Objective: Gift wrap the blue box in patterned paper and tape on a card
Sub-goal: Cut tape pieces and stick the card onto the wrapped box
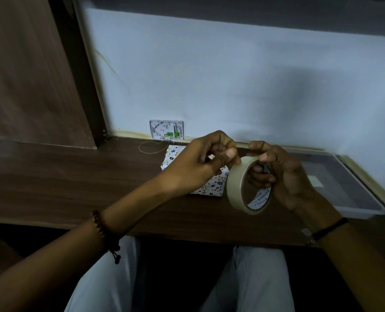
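A box wrapped in white patterned paper (211, 186) lies on the dark wooden desk (74, 183), mostly hidden behind my left hand. Above the desk I hold a roll of cream masking tape (236, 188) upright. My right hand (283, 174) grips the roll, with fingers through its core and the thumb on the rim. My left hand (207, 161) pinches at the top edge of the roll with thumb and forefinger, where the tape's end seems to be. No card is clearly in view.
A clear plastic tray (356, 199) with a pale slip inside sits at the right of the desk. A small wall socket plate (166, 129) and a thin yellow wire loop (151, 147) are behind the box. A wooden panel stands at the left.
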The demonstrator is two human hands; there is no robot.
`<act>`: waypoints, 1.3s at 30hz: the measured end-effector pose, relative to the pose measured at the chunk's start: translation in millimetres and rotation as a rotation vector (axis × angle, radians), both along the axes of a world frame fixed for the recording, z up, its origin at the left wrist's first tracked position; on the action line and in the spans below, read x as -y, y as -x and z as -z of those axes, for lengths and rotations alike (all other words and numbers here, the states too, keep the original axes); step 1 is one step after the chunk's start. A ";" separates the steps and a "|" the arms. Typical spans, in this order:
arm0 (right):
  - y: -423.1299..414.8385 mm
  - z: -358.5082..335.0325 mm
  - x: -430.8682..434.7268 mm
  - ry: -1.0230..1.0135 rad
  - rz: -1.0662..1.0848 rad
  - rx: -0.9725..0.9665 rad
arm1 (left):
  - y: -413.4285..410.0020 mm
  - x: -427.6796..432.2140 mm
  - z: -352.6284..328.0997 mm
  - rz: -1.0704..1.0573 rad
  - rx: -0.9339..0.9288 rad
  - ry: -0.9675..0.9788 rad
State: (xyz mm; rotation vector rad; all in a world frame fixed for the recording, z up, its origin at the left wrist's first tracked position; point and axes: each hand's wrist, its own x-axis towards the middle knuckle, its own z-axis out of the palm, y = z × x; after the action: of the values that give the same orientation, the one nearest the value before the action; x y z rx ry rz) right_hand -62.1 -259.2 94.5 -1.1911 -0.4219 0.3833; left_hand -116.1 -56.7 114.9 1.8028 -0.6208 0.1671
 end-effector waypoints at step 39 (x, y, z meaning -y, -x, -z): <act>12.1 -19.5 -2.6 -0.263 -0.135 -0.197 | 12.2 6.5 -49.4 -0.041 0.026 0.122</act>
State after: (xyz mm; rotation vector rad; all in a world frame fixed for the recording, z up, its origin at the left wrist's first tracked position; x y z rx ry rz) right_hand -74.2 -256.6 113.9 -0.8632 -0.3694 0.5394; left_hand -128.3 -63.2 164.3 1.6983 -0.5799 0.2518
